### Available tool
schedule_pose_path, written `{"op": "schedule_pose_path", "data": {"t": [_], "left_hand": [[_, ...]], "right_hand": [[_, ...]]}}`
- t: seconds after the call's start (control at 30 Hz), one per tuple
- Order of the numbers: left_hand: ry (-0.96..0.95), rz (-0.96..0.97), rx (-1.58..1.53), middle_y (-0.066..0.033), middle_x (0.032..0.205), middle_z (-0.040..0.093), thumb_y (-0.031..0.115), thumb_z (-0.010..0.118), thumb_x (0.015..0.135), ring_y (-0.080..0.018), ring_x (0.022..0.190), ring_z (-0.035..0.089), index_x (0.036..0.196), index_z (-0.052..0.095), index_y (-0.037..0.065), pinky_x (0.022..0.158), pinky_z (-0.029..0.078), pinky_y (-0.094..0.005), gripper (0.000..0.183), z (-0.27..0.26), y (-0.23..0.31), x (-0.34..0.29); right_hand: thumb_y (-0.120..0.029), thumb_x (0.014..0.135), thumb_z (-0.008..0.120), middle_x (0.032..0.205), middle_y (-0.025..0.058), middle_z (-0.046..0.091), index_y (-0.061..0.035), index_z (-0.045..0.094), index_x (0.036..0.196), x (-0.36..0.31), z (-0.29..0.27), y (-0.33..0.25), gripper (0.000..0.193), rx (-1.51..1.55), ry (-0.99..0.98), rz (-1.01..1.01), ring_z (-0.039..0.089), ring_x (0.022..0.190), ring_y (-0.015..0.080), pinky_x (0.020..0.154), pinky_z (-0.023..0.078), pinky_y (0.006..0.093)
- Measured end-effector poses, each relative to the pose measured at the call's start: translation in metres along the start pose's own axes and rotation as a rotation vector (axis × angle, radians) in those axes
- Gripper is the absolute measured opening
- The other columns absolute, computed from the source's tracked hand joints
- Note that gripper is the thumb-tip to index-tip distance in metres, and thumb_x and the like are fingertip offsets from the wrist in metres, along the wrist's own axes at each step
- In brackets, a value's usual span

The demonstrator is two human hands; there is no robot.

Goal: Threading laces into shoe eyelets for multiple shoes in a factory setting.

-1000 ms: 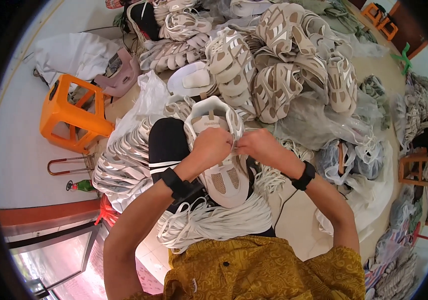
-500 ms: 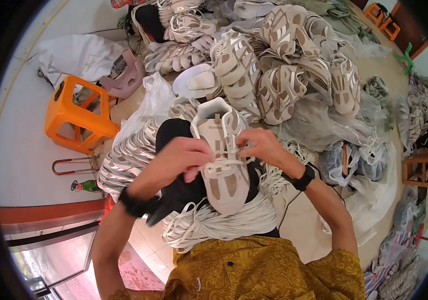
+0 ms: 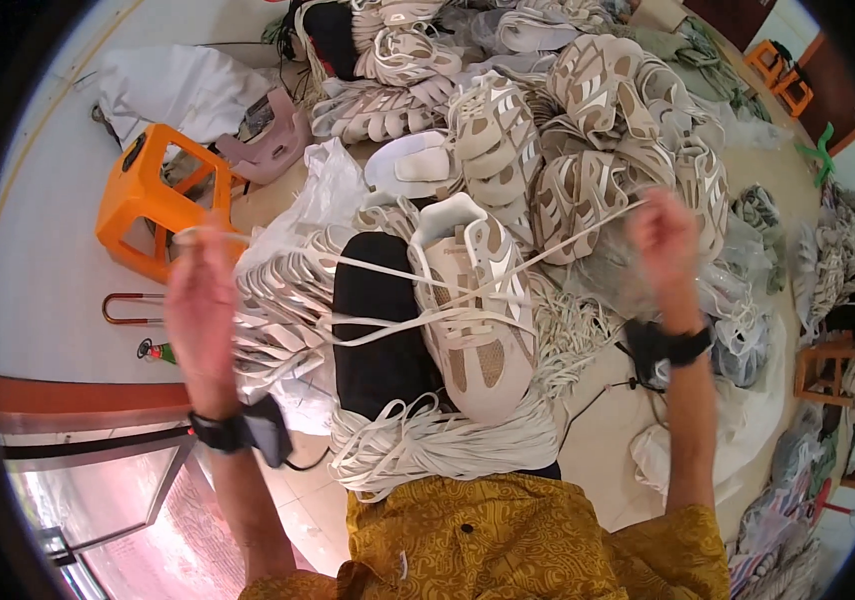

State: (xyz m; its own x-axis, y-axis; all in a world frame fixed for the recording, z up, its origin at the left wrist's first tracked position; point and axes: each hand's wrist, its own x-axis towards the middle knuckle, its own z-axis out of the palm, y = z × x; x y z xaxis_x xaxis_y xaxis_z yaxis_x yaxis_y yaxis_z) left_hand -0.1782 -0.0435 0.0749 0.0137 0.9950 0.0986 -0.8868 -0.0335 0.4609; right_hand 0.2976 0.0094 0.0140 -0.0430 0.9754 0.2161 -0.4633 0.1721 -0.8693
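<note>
A beige and white sneaker upper [image 3: 488, 375] lies in front of me, toe toward my body, its lace threaded through the lower eyelets. Both ends of the cream shoelace [image 3: 578, 235] are drawn out to the sides. My left hand [image 3: 203, 310], blurred, is closed on one end at the left. Out to the right, my right hand [image 3: 665, 235] grips the other end, its strand stretched fairly straight. Beside the upper is a black cloth-covered shape [image 3: 373, 350], perhaps my leg. A thick bundle of white laces [image 3: 448, 455] lies across my lap.
Stacked uppers [image 3: 493, 140] pile up ahead, with another row [image 3: 283, 290] at the left. An orange stool [image 3: 153, 205] and a green bottle [image 3: 155, 350] stand left. More loose laces [image 3: 573, 330] and plastic bags [image 3: 738, 270] lie at right.
My hands have moved from close over the upper to far apart, left and right, drawing the shoelace ends out with them. The view has shifted slightly.
</note>
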Motion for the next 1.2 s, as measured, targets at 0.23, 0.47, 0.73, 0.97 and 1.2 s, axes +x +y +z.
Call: {"op": "schedule_pose_path", "data": {"t": [0.23, 0.47, 0.73, 0.97, 1.2], "left_hand": [[0.689, 0.415, 1.656, -0.0189, 0.115, 0.047, -0.001, 0.039, 0.087, -0.0200, 0.109, 0.045, 0.113, 0.036, -0.017, 0.092, 0.042, -0.0320, 0.031, -0.168, 0.172, -0.038], [0.928, 0.747, 1.890, -0.0107, 0.093, 0.056, 0.010, 0.040, 0.088, -0.0205, 0.097, 0.053, 0.099, 0.050, -0.008, 0.089, 0.043, -0.0283, 0.024, -0.227, 0.351, -0.114], [0.725, 0.333, 1.767, -0.0029, 0.065, 0.056, 0.011, 0.054, 0.080, -0.0087, 0.055, 0.048, 0.091, 0.062, 0.003, 0.049, 0.038, -0.0226, 0.016, -0.177, 0.166, -0.027], [-0.120, 0.172, 1.797, -0.0117, 0.076, 0.058, 0.007, 0.053, 0.078, -0.0247, 0.068, 0.056, 0.097, 0.057, 0.002, 0.064, 0.044, -0.0310, 0.020, -0.020, -0.093, 0.005], [-0.307, 0.022, 1.720, -0.0064, 0.068, 0.057, 0.010, 0.051, 0.082, -0.0112, 0.054, 0.052, 0.087, 0.059, 0.000, 0.049, 0.042, -0.0231, 0.013, -0.009, -0.139, 0.004]], "right_hand": [[-0.014, 0.087, 0.048, 0.083, 0.0038, 0.051, 0.0015, 0.050, 0.099, -0.014, -0.270, -0.120, 0.020, 0.125, 0.266, -0.156, 0.047, 0.071, 0.0114, 0.055, 0.040, 0.0205], [-0.011, 0.085, 0.051, 0.087, 0.0107, 0.061, 0.0041, 0.054, 0.094, -0.064, -0.360, -0.210, 0.018, 0.093, 0.667, -0.314, 0.058, 0.075, 0.0181, 0.061, 0.048, 0.0249], [-0.014, 0.077, 0.052, 0.062, 0.0011, 0.055, -0.0051, 0.060, 0.065, 0.006, -0.195, -0.092, 0.017, -1.286, 0.380, 0.115, 0.048, 0.053, 0.0127, 0.052, 0.037, 0.0219], [-0.017, 0.062, 0.056, 0.060, 0.0034, 0.049, -0.0125, 0.061, 0.061, 0.001, 0.031, 0.006, 0.006, -1.569, -0.499, -0.534, 0.048, 0.062, 0.0220, 0.058, 0.038, 0.0341], [-0.021, 0.060, 0.062, 0.068, 0.0006, 0.051, -0.0073, 0.059, 0.057, -0.017, 0.104, 0.043, 0.014, -1.480, -0.525, -0.430, 0.046, 0.081, 0.0215, 0.076, 0.034, 0.0357]]}}
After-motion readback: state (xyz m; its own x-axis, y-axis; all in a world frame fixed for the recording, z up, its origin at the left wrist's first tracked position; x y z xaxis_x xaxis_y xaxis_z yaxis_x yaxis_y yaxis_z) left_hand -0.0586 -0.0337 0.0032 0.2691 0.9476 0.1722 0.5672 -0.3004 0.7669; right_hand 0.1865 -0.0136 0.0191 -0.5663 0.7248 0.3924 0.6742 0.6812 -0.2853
